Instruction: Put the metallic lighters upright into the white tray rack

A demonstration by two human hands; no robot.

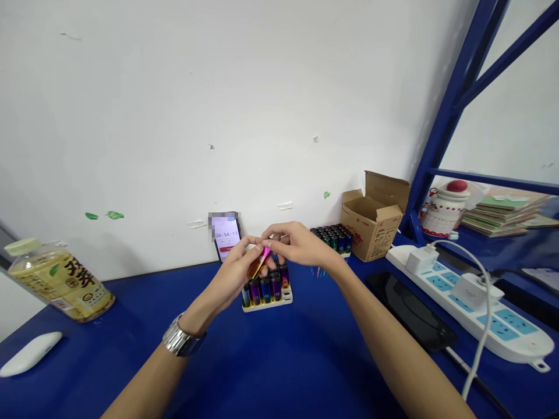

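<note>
Above a white tray (286,300) of upright lighters, my two hands meet around one shiny lighter (262,260) with a pink and gold sheen. My left hand (239,265) grips its lower part between thumb and fingers. At its upper end, the thumb and fingers of my right hand (293,241) are closed on it. Several purple and blue lighters (265,289) with black tops stand in the tray just below, partly hidden by my hands. One tray corner at the front right shows bare slots.
A phone (227,238) showing a timer leans on the wall. More lighters (334,237) stand beside an open cardboard box (373,218). At right lie a black phone (410,311) and a white power strip (471,305). A drink bottle (63,279) and a white case (30,354) are at left.
</note>
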